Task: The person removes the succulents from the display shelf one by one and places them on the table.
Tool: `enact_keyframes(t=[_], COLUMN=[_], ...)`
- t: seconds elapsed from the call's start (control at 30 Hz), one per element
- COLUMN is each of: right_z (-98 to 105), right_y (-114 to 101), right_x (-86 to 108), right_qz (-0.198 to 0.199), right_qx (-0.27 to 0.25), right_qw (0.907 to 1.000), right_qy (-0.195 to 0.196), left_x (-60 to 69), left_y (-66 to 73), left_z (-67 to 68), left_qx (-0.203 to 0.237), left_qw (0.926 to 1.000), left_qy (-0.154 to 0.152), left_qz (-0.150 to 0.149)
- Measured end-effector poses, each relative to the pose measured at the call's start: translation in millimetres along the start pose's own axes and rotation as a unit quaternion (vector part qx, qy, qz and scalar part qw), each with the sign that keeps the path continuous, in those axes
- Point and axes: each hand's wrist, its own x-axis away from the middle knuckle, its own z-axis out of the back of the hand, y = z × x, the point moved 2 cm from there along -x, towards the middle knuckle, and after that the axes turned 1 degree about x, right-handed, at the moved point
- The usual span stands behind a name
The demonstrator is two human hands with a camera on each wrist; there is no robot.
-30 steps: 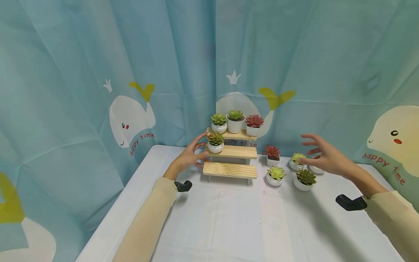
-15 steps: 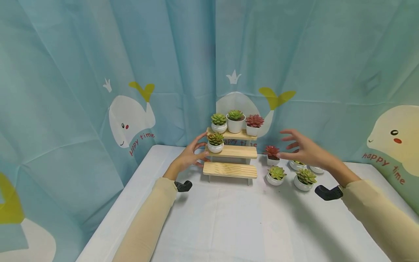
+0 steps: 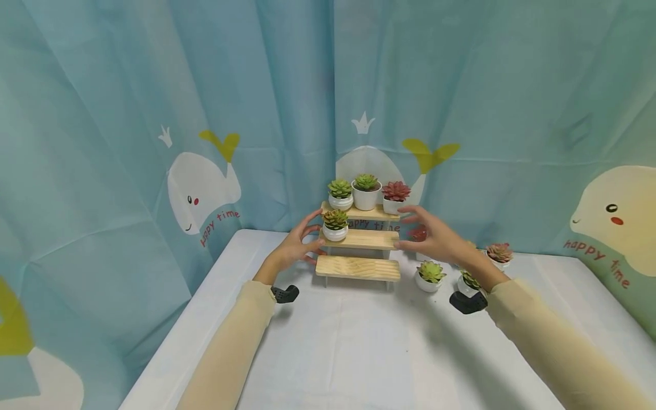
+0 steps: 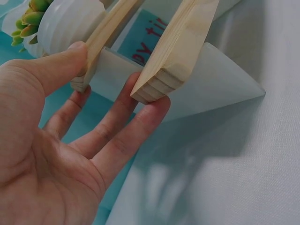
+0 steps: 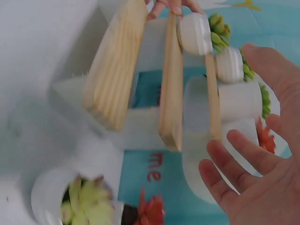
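Observation:
A three-tier wooden stand [image 3: 359,267] stands on the white table. My left hand [image 3: 293,246] holds its left end; in the left wrist view the thumb lies on the middle board [image 4: 96,44] and fingers touch the bottom board's end [image 4: 159,84]. My right hand [image 3: 433,236] is at the stand's right side, fingers spread, holding nothing; in the right wrist view it looks apart from the boards. On the top board sit a green succulent [image 3: 340,193], a larger potted succulent [image 3: 366,196] and a red succulent [image 3: 396,197]. A brownish-green succulent [image 3: 335,225] sits on the middle board's left end.
Right of the stand on the table are a light green succulent [image 3: 429,276], a darker green one [image 3: 467,285] partly behind my right wrist, and a pinkish one [image 3: 499,254]. Another red succulent [image 3: 419,233] is mostly hidden behind my right hand. A blue curtain [image 3: 287,85] hangs behind.
My right hand has moved left from above the loose pots to the stand's right end. My left hand stays at the left end. The view has shifted slightly.

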Motion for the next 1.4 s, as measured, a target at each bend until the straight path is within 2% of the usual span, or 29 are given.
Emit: enact_keyframes(t=[0.33, 0.6, 0.77, 1.03, 1.4], right_z=[-36.1, -64.9, -79.9, -96.7, -105.2], right_y=[-12.1, -18.9, -22.9, -27.2, -28.2], right_x=[-19.7, -42.4, -55.6, -70.9, -78.1], right_qz=[0.006, 0.013, 0.01, 0.001, -0.035], right_qx=[-0.02, -0.039, -0.052, -0.09, -0.065], right_qw=[0.9997, 0.9985, 0.998, 0.9951, 0.9957], right_qy=[0.014, 0.036, 0.036, 0.041, 0.056], left_x=[-1.9, -1.2, -1.1, -1.3, 0.3], left_y=[-1.3, -1.0, -0.8, -1.4, 0.3], left_z=[0.7, 0.5, 0.5, -0.1, -0.9], left_qx=[-0.001, -0.003, -0.001, -0.004, 0.006], left_qw=[1.0, 1.0, 0.9999, 1.0, 1.0], left_qy=[-0.002, -0.001, 0.002, 0.005, 0.0], left_qz=[0.003, 0.008, 0.011, 0.007, 0.006])
